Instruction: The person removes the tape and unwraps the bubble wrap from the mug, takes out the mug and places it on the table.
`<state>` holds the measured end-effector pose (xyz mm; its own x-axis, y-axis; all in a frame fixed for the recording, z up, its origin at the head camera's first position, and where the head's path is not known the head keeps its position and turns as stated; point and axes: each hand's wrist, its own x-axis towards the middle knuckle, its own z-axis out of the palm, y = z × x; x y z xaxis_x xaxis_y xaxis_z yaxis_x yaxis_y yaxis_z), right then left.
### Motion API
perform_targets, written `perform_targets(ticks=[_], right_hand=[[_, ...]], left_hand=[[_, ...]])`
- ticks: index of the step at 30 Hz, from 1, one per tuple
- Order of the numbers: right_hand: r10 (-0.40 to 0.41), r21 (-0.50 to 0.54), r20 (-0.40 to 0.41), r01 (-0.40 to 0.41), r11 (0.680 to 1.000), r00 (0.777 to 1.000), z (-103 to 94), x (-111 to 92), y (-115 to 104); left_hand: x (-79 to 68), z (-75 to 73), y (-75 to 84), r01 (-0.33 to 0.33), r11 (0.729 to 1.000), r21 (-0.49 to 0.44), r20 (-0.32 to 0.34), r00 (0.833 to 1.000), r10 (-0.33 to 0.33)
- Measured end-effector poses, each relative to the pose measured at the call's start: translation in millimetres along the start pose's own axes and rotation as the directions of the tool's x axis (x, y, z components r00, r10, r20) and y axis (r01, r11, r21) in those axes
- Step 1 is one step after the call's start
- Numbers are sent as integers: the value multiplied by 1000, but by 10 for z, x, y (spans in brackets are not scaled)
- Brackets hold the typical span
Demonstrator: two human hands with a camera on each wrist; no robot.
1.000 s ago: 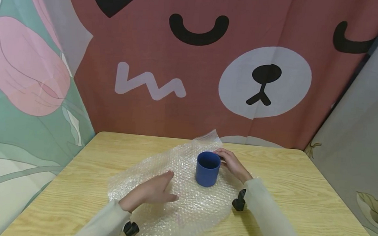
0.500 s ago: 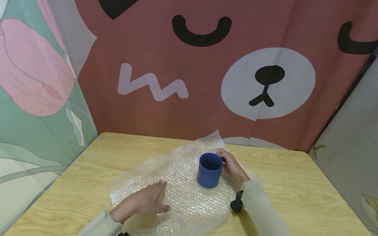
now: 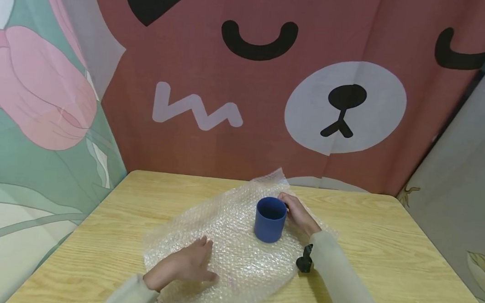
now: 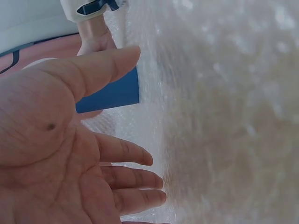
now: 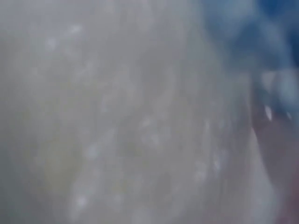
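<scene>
A blue mug [image 3: 270, 222] stands upright on a sheet of bubble wrap [image 3: 237, 252] in the head view. At its right side, my right hand [image 3: 298, 214] grips it with curled fingers where the handle would be; the handle is mostly hidden by them. My left hand [image 3: 187, 263] is spread over the left part of the bubble wrap, apart from the mug, holding nothing. In the left wrist view its fingers [image 4: 135, 179] are extended at the wrap's surface, and the mug [image 4: 112, 95] shows partly behind the thumb. Blurred wrap [image 5: 131, 116] fills most of the right wrist view.
The bubble wrap lies slantwise over the middle of a light wooden table [image 3: 385, 250], its far corner reaching the back edge. A curtain with a bear print [image 3: 262, 88] hangs behind the table. Other printed curtains hang at the left and right.
My left hand has drawn back toward the lower left, away from the mug. The right hand's fingers have curled in at the mug's side. The head view has shifted slightly.
</scene>
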<state>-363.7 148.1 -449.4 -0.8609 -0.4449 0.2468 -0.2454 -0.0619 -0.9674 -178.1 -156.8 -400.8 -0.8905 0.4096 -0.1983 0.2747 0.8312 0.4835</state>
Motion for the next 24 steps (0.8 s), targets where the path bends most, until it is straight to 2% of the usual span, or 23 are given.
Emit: perform_targets(ticks=[7, 12, 19, 24], right_hand=[[-45, 5, 39, 44, 999, 998, -19, -11, 22], [-54, 5, 83, 54, 999, 995, -50, -13, 29], [-40, -10, 127, 41, 999, 991, -97, -27, 15], [-27, -5, 122, 28, 1000, 992, -107, -44, 24]], left_hand=[[14, 42, -34, -27, 999, -19, 12, 1000, 27], [10, 48, -36, -13, 999, -41, 12, 1000, 14], [20, 74, -21, -7, 1000, 2, 9, 1000, 7], [17, 103, -31, -5, 1000, -3, -2, 1000, 5]])
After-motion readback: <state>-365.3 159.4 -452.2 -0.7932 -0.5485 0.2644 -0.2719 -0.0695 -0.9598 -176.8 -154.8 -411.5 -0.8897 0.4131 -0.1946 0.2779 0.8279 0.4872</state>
